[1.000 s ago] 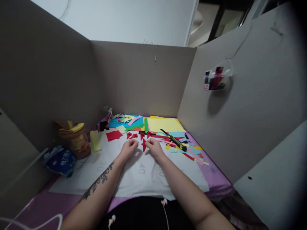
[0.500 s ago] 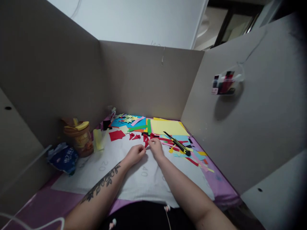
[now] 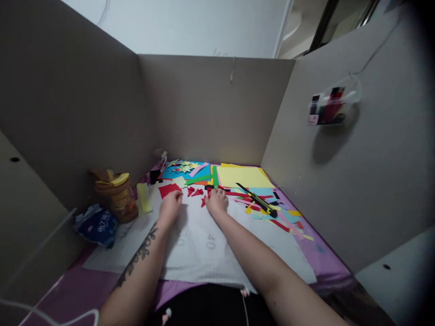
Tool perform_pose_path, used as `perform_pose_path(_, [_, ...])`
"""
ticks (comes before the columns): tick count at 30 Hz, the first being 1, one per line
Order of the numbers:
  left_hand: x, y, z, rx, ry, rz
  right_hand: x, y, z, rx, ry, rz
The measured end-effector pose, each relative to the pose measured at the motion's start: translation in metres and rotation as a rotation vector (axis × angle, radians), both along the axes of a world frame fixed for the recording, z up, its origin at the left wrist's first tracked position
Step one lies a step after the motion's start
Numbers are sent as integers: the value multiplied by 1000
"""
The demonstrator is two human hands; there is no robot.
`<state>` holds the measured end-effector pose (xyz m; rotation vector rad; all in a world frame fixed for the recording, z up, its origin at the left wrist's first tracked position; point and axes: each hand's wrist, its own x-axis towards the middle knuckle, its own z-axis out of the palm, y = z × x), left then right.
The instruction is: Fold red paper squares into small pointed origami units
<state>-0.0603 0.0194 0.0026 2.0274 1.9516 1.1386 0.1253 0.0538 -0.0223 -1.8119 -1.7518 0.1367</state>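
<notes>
My left hand (image 3: 171, 204) is at the right edge of the small stack of red paper sheets (image 3: 167, 190). Its fingers are curled together, and what they pinch, if anything, is too small to make out. My right hand (image 3: 217, 202) rests on the white cloth (image 3: 195, 222) with its fingers bent over a red paper piece (image 3: 209, 192), partly hidden under them. By its thumb lies a small red paper cutout (image 3: 203, 201). Between the hands are folded red paper bits (image 3: 197, 192).
A yellow-and-black utility knife (image 3: 257, 200) lies on coloured paper strips at right. Yellow sheets (image 3: 244, 177) and pale paper stars (image 3: 185, 166) are behind. A brown tub (image 3: 120, 199) and blue packet (image 3: 97, 225) stand left. Grey panels (image 3: 210, 108) enclose the table.
My hands, close together over a red paper piece before, are now apart. The left hand has moved left to the red sheets; the right stays by the red pieces. The view has shifted slightly.
</notes>
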Motion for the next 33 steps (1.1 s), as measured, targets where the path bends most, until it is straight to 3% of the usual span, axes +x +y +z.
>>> perform_pose_path(2, [-27,14,3,-49,159,70,2,-5,2,4,-8,107])
perform_pose_path(4, [-46,27,6,-100,298,45,2,-13,0,-18,-47,273])
perform_pose_path(6, [-55,37,7,-134,342,11,1,-21,-3,-141,-115,429])
perform_pose_path(8, [-57,46,7,-180,368,-22,-1,-28,-6,-281,-164,499])
perform_pose_path(13, [-51,59,4,-314,435,-31,-2,-31,-4,-382,-204,527])
perform_pose_path(23, [-48,56,5,-361,423,80,4,-27,2,-308,-80,574])
perform_pose_path(26, [-46,52,10,-339,389,152,8,-27,-1,-234,6,598])
perform_pose_path(29, [-37,43,21,-196,308,233,14,-23,-6,-127,201,559])
perform_pose_path(31, [-23,34,29,110,19,232,20,-19,-9,-73,386,494])
perform_pose_path(33, [-2,25,33,158,-368,119,25,-15,-9,-32,600,442])
